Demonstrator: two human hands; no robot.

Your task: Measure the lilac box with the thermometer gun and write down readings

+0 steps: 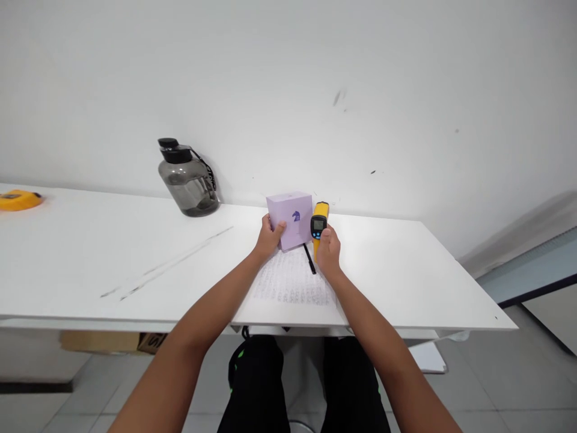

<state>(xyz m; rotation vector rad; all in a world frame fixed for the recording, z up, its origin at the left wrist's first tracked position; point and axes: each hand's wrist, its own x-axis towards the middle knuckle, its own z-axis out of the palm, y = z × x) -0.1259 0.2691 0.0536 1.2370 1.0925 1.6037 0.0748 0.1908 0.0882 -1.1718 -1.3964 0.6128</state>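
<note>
Purple box [295,221], one: at the far end of the written sheet [288,285] on the white table [392,264], my left hand [269,237] is gripping its left side. Yellow gun-shaped meter [320,211], one: my right hand [330,252] is clasping its handle, just beside the box. Black pen [310,261], one, is lying unheld; taking-up is looking done for both handheld items, but I cannot tell what is remaining.

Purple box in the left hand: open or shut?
Shut, it appears: the left hand holds the purple box with its top flat and no flap raised.
</note>
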